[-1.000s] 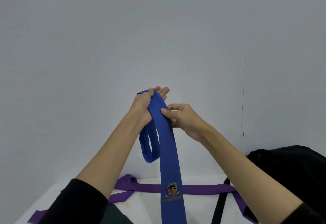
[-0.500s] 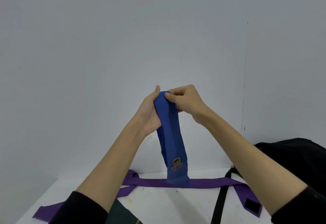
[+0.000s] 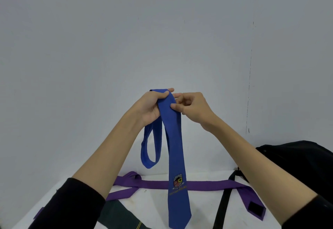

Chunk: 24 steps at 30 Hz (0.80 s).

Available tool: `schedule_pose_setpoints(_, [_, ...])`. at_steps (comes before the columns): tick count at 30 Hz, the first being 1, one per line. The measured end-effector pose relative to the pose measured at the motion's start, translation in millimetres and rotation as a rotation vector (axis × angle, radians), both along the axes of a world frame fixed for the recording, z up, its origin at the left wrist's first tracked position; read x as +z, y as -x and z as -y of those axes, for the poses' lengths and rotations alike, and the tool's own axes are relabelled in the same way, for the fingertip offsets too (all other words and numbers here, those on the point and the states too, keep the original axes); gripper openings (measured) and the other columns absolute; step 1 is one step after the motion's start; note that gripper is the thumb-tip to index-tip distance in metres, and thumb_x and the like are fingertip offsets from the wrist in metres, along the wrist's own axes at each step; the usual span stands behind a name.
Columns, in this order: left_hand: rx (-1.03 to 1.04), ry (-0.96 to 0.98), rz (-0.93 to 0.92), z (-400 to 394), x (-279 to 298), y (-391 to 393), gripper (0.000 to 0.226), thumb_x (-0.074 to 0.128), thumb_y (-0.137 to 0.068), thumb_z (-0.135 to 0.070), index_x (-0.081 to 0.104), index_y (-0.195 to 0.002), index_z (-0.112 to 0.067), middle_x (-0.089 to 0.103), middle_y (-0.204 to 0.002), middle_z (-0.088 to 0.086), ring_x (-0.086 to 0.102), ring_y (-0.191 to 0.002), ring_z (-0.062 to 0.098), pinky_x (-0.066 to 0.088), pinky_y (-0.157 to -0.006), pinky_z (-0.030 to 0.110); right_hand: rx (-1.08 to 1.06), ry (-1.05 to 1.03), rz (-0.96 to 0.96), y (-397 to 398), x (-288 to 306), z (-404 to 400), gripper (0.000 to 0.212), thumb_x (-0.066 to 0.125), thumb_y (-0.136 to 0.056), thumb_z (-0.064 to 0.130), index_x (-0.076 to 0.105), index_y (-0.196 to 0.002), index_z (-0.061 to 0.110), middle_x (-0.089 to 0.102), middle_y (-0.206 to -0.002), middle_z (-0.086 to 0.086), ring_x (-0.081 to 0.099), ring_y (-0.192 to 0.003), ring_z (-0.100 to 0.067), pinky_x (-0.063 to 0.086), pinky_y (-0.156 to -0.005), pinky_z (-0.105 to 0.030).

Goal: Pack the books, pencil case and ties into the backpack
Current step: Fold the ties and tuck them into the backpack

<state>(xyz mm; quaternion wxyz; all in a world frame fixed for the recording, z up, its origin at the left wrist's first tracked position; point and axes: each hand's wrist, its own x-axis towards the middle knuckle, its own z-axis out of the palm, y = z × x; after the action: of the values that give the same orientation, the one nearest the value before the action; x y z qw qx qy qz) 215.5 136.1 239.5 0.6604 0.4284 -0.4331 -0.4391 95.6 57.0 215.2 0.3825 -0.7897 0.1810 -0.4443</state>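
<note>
White bench (image 3: 203,209) along the frame bottom, set against a plain grey wall (image 3: 162,30); a thin dark vertical line runs down the wall at right. Purple tie (image 3: 201,185) lies flat across the bench, left to right, its wide end at right near the edge. Black backpack (image 3: 297,162) at far right on the bench, one black strap (image 3: 222,203) trailing toward the camera. Dark green cloth (image 3: 117,216) at lower left, partly cut off; cannot tell what it is.

Both forearms raised and reaching forward, black sleeves pushed back, hands meeting above the bench.

Left hand (image 3: 152,108): fingers curled round the top fold of the blue tie (image 3: 173,138), thumb over the front. Right hand (image 3: 191,108): thumb and fingertips pinching the same tie just beside the left. The tie hangs in the air; a short loop drops at left, the wide crested end hangs down in front of the purple tie.
</note>
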Motion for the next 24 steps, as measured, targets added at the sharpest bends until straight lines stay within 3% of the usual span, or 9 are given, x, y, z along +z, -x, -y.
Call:
schedule_pose_setpoints(3, [0.001,-0.002,0.0,0,1,-1,0.029,0.037,-0.099,-0.005,0.05,-0.126,-0.003,0.068,-0.106,0.012,0.07,-0.086,0.021,0.059,-0.071,0.03,0.008,-0.04,-0.026,2,1,-2,0.027,0.066,-0.087,0.009,0.058,-0.061,0.012,0.065,-0.078,0.011,0.057,-0.057,-0.004,0.043,-0.053,-0.012])
schedule_pose_setpoints(7, [0.002,-0.022,0.03,-1,4,-1,0.032,0.037,-0.098,-0.001,0.048,-0.128,-0.002,0.066,-0.109,0.013,0.068,-0.092,0.022,0.057,-0.074,0.029,0.055,-0.137,-0.077,4,-4,0,0.023,0.064,-0.09,0.019,0.057,-0.072,0.005,0.061,-0.067,0.001,0.058,-0.061,-0.013,0.053,-0.062,-0.024])
schedule_pose_setpoints(10, [-0.01,-0.019,0.038,-1,4,1,0.033,0.035,-0.098,0.0,0.047,-0.13,-0.001,0.065,-0.113,0.014,0.065,-0.096,0.022,0.055,-0.077,0.03,0.103,-0.193,-0.045,7,-9,0,0.019,0.064,-0.09,0.019,0.059,-0.079,0.004,0.063,-0.069,0.0,0.06,-0.054,-0.008,0.056,-0.062,-0.026])
schedule_pose_setpoints(13, [-0.035,-0.001,0.017,0,3,2,0.034,0.033,-0.099,0.0,0.046,-0.13,-0.001,0.062,-0.121,0.016,0.064,-0.1,0.022,0.053,-0.083,0.032,0.12,-0.228,-0.039,8,-13,-1,0.021,0.063,-0.09,0.02,0.06,-0.08,0.001,0.066,-0.076,-0.005,0.064,-0.064,-0.016,0.057,-0.066,-0.029])
schedule_pose_setpoints(17, [-0.078,0.005,0.006,1,4,5,0.035,0.032,-0.099,0.0,0.047,-0.13,-0.004,0.066,-0.111,0.01,0.064,-0.101,0.021,0.053,-0.081,0.031,0.11,-0.244,0.002,9,-16,-2,0.022,0.064,-0.089,0.019,0.06,-0.074,0.003,0.067,-0.076,-0.004,0.064,-0.068,-0.016,0.057,-0.066,-0.028])
schedule_pose_setpoints(21, [-0.097,0.003,0.008,3,6,8,0.036,0.031,-0.098,0.001,0.047,-0.131,-0.004,0.065,-0.113,0.011,0.065,-0.101,0.02,0.055,-0.081,0.03,0.12,-0.262,-0.007,10,-19,2,0.032,0.065,-0.088,0.031,0.064,-0.094,-0.001,0.07,-0.093,-0.008,0.066,-0.085,-0.018,0.055,-0.084,-0.038])
schedule_pose_setpoints(24, [-0.12,0.02,-0.001,3,7,11,0.037,0.031,-0.098,0.001,0.046,-0.131,-0.004,0.063,-0.121,0.012,0.064,-0.102,0.02,0.054,-0.081,0.029,0.181,-0.269,-0.105,9,-24,0,0.045,0.055,-0.09,0.045,0.066,-0.107,0.005,0.071,-0.103,-0.003,0.065,-0.091,-0.013,0.05,-0.089,-0.033])
